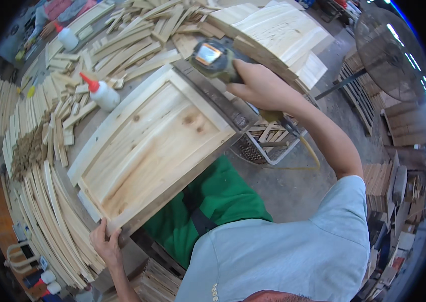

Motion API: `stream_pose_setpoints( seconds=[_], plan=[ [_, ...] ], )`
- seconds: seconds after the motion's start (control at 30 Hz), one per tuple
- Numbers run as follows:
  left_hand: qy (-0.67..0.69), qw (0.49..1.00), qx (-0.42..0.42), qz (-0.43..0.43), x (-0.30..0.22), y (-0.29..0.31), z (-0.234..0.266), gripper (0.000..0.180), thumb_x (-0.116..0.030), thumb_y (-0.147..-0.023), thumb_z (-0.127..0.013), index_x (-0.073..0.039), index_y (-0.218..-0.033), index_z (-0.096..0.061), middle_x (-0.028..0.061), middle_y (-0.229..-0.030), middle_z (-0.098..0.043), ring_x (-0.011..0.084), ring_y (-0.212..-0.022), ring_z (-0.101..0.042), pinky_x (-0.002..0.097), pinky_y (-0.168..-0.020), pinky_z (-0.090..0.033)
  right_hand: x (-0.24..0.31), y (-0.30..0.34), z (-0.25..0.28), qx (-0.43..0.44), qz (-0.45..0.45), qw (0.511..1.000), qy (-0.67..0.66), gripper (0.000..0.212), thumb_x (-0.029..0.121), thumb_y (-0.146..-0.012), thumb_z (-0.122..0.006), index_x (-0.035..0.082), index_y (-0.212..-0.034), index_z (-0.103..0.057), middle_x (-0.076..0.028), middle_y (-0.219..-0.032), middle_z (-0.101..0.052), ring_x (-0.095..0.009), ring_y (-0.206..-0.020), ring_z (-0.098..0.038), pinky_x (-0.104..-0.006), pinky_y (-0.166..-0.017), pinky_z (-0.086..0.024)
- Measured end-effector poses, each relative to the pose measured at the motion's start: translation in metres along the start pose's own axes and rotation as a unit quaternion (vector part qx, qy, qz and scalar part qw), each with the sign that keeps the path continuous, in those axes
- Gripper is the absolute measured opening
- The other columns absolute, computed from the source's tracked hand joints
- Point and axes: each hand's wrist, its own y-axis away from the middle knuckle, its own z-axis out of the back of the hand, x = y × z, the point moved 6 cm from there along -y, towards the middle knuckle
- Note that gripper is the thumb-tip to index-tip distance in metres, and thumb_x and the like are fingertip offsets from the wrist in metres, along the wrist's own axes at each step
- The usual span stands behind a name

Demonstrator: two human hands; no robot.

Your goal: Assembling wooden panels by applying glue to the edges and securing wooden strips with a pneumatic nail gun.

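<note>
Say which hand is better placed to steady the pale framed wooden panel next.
The left hand, likely: it touches the panel at one corner; the right hand grips a dark handheld power tool.

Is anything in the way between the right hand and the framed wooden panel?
Yes: the right hand grips a handheld tool, and a dark bar lies along the framed wooden panel's end nearest it. Nothing visible separates the left hand from its corner.
</note>
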Motion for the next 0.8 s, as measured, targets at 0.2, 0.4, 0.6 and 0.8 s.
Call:
stream_pose_setpoints(
  seconds=[0.2, 0.4, 0.6, 0.8],
  plan=[
    [-0.017, 1.000, 0.007, -0.002, 0.003, 0.000, -0.006, 0.057, -0.002, -0.064, -0.079, -0.003, -0.119, -0.065, 0.0111, -0.101, -0.063, 0.0277, -0.098, -0.053, 0.0370, -0.089, -0.044, -0.055, -0.042, -0.053, -0.052, -0.062, 0.980, 0.183, 0.028, 0.015, -0.086, -0.059, -0.005, -0.101, -0.048, -0.026, -0.092, -0.062, -0.039, -0.083, -0.066, -0.0450, -0.072, -0.054],
    [0.035, 0.998, 0.013, 0.057, 0.001, 0.003, -0.005, 0.054, 0.000, -0.067, -0.076, -0.001, -0.120, -0.064, 0.0102, -0.102, -0.060, 0.0251, -0.100, -0.053, 0.0336, -0.090, -0.043, -0.054, -0.025, -0.078, -0.111, -0.070, 0.977, 0.165, 0.039, 0.016, -0.080, -0.068, -0.005, -0.107, -0.050, -0.022, -0.100, -0.059, -0.038, -0.094, -0.062, -0.0454, -0.078, -0.052],
    [0.059, 0.995, 0.016, 0.078, 0.000, 0.005, -0.005, 0.054, 0.001, -0.072, -0.071, 0.001, -0.125, -0.058, 0.0133, -0.112, -0.054, 0.0266, -0.104, -0.053, 0.0340, -0.096, -0.041, -0.007, 0.005, -0.109, -0.116, 0.066, 0.989, 0.064, 0.025, 0.016, -0.079, -0.064, -0.002, -0.094, -0.057, -0.019, -0.095, -0.058, -0.035, -0.092, -0.055, -0.0426, -0.079, -0.049],
    [-0.226, 0.970, -0.074, -0.047, -0.071, 0.027, -0.015, 0.052, -0.001, -0.080, -0.067, 0.000, -0.130, -0.054, 0.0157, -0.124, -0.054, 0.0271, -0.118, -0.050, 0.0373, -0.102, -0.039, -0.002, 0.000, -0.132, -0.107, 0.068, 0.990, 0.068, 0.024, 0.017, -0.077, -0.062, -0.003, -0.091, -0.056, -0.019, -0.089, -0.059, -0.036, -0.086, -0.057, -0.0437, -0.074, -0.050]
  ],
)
